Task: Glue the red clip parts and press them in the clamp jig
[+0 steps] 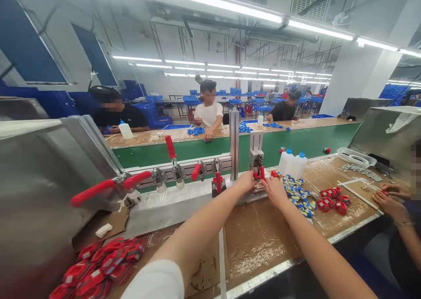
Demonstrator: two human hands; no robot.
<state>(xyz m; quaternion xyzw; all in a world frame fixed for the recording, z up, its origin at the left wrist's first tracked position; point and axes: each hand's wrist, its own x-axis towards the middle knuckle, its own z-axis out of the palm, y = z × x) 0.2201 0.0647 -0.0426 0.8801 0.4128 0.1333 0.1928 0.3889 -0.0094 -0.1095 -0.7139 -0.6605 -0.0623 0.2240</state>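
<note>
Both hands meet at a small upright clamp fixture (256,152) on the bench's far edge. My right hand (275,190) is closed at the red handle (262,172) of its toggle clamp, fingers curled against it. From the left side, my left hand (246,182) reaches to the fixture's base, fingers bent together. A bit of red shows at its fingertips, but what they hold is too small to make out. Beside my right hand lies a heap of blue, white and yellow small parts (297,196). Red housings (332,198) are grouped farther right.
More toggle clamps with red handles (171,146) line a metal rail on the left. A pile of red housings (105,264) lies at lower left. Two white bottles (292,163) stand behind the parts. A green conveyor belt (164,152) runs behind; co-workers sit across and at right.
</note>
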